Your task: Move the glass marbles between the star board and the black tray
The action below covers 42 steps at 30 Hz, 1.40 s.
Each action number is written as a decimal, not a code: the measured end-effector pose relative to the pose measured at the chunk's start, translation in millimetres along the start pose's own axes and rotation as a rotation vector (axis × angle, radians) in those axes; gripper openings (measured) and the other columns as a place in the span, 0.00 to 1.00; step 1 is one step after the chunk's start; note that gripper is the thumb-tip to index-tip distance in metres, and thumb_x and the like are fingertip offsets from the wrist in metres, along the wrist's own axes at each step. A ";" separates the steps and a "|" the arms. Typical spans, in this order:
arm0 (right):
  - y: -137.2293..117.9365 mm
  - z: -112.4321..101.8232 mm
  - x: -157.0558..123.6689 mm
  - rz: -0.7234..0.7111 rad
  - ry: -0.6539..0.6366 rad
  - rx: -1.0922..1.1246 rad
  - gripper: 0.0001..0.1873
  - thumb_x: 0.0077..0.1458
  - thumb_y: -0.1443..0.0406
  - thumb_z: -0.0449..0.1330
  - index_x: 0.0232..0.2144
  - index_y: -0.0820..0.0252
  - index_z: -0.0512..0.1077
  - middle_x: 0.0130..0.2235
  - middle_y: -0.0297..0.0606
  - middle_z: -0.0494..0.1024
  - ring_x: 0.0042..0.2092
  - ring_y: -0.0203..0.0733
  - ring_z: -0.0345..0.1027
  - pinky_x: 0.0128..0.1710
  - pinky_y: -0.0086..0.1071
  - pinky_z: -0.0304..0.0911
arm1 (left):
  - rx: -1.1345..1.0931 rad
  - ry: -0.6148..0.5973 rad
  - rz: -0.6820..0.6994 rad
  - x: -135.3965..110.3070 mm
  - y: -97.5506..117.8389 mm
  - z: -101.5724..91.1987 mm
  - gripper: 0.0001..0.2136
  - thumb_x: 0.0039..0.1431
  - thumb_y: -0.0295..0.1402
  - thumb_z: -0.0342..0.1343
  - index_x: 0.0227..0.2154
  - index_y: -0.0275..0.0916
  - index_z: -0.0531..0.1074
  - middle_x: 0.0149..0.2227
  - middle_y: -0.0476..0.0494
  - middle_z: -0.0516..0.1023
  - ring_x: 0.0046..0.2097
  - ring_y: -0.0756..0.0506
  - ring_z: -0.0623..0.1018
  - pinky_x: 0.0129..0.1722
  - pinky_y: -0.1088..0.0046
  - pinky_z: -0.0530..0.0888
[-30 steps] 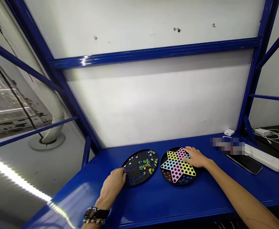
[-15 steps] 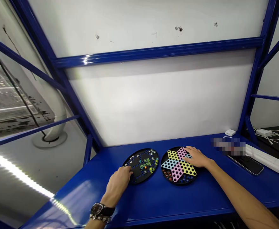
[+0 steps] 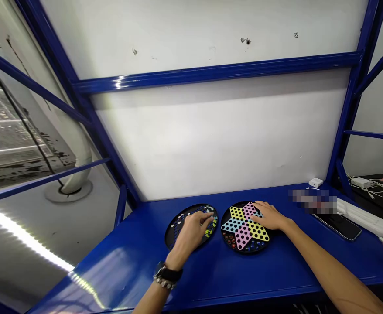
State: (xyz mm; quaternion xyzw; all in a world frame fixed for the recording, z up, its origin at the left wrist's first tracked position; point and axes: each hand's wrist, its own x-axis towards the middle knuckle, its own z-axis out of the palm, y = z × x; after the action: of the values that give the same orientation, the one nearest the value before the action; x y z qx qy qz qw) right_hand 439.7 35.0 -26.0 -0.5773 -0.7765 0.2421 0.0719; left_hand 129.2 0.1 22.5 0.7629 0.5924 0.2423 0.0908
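Round tray (image 3: 177, 223), left: black, pierced with rows of holes showing blue, holding glassy marbles (image 3: 213, 222) in green and yellow. Round board (image 3: 244, 230), right: black rim around a star of pink, yellow and pale-blue points, each dotted with rows of black holes, with red marbles (image 3: 230, 239) and dark-blue ones in the rim pockets. Tabletop (image 3: 244, 272) and frame bar (image 3: 211, 72): glossy royal blue; wall (image 3: 211, 139): plain white; power strip (image 3: 363, 216): white; phone (image 3: 340, 224): black; wristwatch (image 3: 168, 274): black with a silver band.

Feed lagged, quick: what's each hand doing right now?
Left hand: over the marble tray, grip cannot be told.
Right hand: open, flat on the star board.
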 end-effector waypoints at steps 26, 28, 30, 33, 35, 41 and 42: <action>-33.2 4.4 7.8 -0.220 0.251 -0.131 0.26 0.64 0.54 0.44 0.59 0.53 0.66 0.59 0.42 0.67 0.57 0.52 0.58 0.55 0.45 0.53 | 0.021 -0.202 -0.002 -0.1 -86.4 -13.3 0.21 0.59 0.34 0.45 0.54 0.41 0.71 0.53 0.41 0.75 0.41 0.46 0.78 0.47 0.69 0.73; -37.4 7.7 12.9 -0.259 0.289 -0.168 0.23 0.65 0.56 0.45 0.55 0.53 0.70 0.53 0.43 0.72 0.52 0.50 0.61 0.51 0.44 0.56 | 0.051 -0.191 -0.014 -1.4 -89.5 -14.7 0.21 0.59 0.35 0.45 0.53 0.42 0.71 0.54 0.42 0.74 0.42 0.45 0.78 0.48 0.69 0.73; -38.9 10.3 19.0 -0.276 0.312 -0.188 0.20 0.65 0.60 0.46 0.52 0.55 0.72 0.48 0.44 0.74 0.48 0.49 0.64 0.48 0.43 0.57 | 0.092 -0.204 -0.049 -1.0 -94.4 -14.8 0.22 0.58 0.37 0.48 0.55 0.42 0.70 0.55 0.41 0.73 0.43 0.44 0.78 0.48 0.68 0.73; -40.9 11.5 27.9 -0.274 0.350 -0.187 0.17 0.64 0.65 0.48 0.45 0.58 0.75 0.44 0.43 0.75 0.46 0.47 0.65 0.46 0.41 0.57 | 0.122 -0.227 -0.089 1.9 -103.7 -12.3 0.23 0.56 0.38 0.51 0.56 0.44 0.69 0.57 0.41 0.72 0.44 0.42 0.78 0.48 0.66 0.73; -45.5 11.2 32.6 -0.278 0.372 -0.158 0.15 0.63 0.66 0.49 0.42 0.59 0.76 0.42 0.43 0.75 0.46 0.47 0.65 0.46 0.41 0.57 | 0.126 -0.227 -0.095 4.2 -109.5 -10.5 0.21 0.55 0.36 0.51 0.52 0.43 0.72 0.54 0.41 0.74 0.43 0.42 0.78 0.48 0.66 0.73; -72.9 19.1 42.2 -0.344 0.350 0.002 0.14 0.63 0.60 0.53 0.42 0.57 0.76 0.44 0.42 0.75 0.48 0.47 0.65 0.49 0.43 0.57 | 0.030 -0.191 -0.119 1.1 -109.0 -16.0 0.15 0.55 0.36 0.48 0.41 0.40 0.76 0.43 0.42 0.80 0.39 0.43 0.78 0.43 0.67 0.73; -76.0 21.9 43.3 -0.359 0.331 0.006 0.14 0.62 0.60 0.53 0.42 0.56 0.77 0.45 0.42 0.75 0.48 0.48 0.65 0.50 0.44 0.57 | 0.001 -0.187 -0.111 -1.2 -105.4 -17.5 0.15 0.56 0.37 0.48 0.41 0.40 0.76 0.41 0.43 0.80 0.38 0.43 0.77 0.42 0.67 0.73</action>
State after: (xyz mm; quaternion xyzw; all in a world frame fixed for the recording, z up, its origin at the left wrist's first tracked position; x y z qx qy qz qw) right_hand 351.6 52.5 -17.5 -0.4618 -0.8435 0.1298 0.2419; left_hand 30.0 26.0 -7.5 0.7484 0.6228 0.1642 0.1585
